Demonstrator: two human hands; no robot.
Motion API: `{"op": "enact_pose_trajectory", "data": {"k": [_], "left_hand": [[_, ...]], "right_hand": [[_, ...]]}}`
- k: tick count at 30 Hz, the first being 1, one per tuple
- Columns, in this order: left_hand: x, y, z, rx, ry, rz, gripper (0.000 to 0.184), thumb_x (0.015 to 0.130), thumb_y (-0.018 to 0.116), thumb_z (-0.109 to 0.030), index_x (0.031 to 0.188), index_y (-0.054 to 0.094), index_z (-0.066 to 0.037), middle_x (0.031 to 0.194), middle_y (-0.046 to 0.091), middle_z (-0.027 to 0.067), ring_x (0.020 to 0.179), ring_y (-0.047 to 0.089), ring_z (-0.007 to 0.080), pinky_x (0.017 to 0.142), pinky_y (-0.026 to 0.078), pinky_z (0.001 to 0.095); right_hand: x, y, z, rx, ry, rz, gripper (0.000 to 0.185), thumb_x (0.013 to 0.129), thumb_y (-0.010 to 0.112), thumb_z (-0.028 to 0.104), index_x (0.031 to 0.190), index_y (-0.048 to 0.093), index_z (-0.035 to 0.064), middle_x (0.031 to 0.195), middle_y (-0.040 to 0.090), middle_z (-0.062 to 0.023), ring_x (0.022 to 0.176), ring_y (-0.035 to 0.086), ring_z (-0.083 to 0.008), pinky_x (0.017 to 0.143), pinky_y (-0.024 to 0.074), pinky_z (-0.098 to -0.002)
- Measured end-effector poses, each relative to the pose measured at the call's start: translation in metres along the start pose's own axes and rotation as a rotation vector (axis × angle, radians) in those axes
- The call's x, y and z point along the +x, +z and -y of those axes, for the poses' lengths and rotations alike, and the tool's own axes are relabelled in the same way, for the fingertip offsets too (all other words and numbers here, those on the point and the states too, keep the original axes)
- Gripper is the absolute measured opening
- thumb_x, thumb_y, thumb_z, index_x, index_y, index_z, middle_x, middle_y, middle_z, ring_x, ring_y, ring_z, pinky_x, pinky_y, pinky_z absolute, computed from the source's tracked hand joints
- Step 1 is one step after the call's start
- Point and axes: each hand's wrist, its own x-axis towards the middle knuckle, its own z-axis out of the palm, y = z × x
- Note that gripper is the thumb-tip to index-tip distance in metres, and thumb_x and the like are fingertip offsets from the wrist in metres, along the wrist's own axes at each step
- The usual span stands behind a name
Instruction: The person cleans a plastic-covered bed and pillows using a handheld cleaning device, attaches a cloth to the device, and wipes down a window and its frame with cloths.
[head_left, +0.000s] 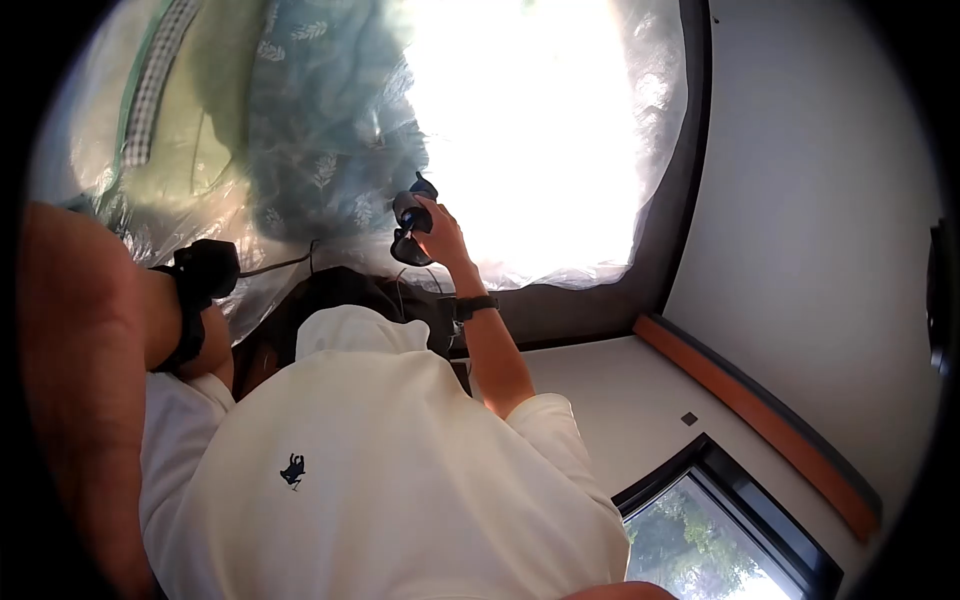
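Observation:
My right hand (437, 235) is closed around a small black device (411, 222) with rounded parts, whose exact kind I cannot make out. It is held out over the plastic-covered bedding. A black band (473, 306) circles my right wrist. At the left edge, very near the camera, my left hand (82, 390) is raised and only partly in view; its fingers cannot be made out. A black box-shaped device (207, 268) is strapped to my left arm, and a thin dark cable (280, 264) extends from it. My white shirt (400, 470) fills the lower middle.
Shiny clear plastic covers blue-green leaf-patterned bedding (325, 130) ahead, with strong glare on its right side. A dark border (684, 200) edges it. On the right stand a pale wall (815, 180), a brown-orange rail (760, 425) and a dark-framed window (710, 530).

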Motion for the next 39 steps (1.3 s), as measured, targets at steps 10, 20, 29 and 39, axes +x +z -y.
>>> {"op": "enact_pose_trajectory", "data": {"k": [10,20,29,39], "left_hand": [[0.035,-0.046,-0.059,0.053,0.117,0.023,0.049,0.093,0.056,-0.041,0.131,0.049,-0.011,0.119,0.053,0.0082,0.107,0.043,0.0224,0.087,0.036,0.0396],[0.047,-0.014,-0.068,-0.022,0.197,-0.18,0.047,0.094,0.053,-0.037,0.132,0.049,-0.009,0.12,0.053,0.0097,0.105,0.044,0.0232,0.086,0.036,0.0399],[0.09,0.052,-0.054,-0.164,0.253,-0.276,0.046,0.095,0.051,-0.033,0.133,0.049,-0.007,0.12,0.053,0.0111,0.104,0.045,0.0239,0.086,0.037,0.0402],[-0.08,0.124,0.046,0.449,-0.846,-0.422,0.024,0.088,0.063,-0.007,0.111,0.058,-0.004,0.114,0.057,0.0079,0.097,0.051,0.0171,0.081,0.04,0.0321]], "right_hand": [[-0.009,-0.01,0.058,-0.112,-0.019,0.098,0.064,0.074,0.07,0.007,0.136,0.053,0.0151,0.118,0.063,-0.0172,0.112,0.06,-0.0369,0.095,0.0481,-0.0431],[-0.023,-0.042,0.067,0.045,-0.277,-0.091,0.062,0.074,0.066,-0.001,0.134,0.053,0.0072,0.128,0.061,-0.0173,0.118,0.059,-0.0349,0.1,0.047,-0.0385],[0.04,-0.159,0.108,-1.017,-0.539,-0.205,0.046,0.075,0.064,0.012,0.121,0.063,0.0174,0.104,0.065,-0.0109,0.099,0.063,-0.0303,0.08,0.0535,-0.0429],[0.117,-0.001,0.204,-0.526,-0.685,0.169,0.024,0.082,0.065,0.018,0.105,0.065,0.0139,0.103,0.064,-0.0107,0.1,0.061,-0.031,0.081,0.0492,-0.0473]]}}
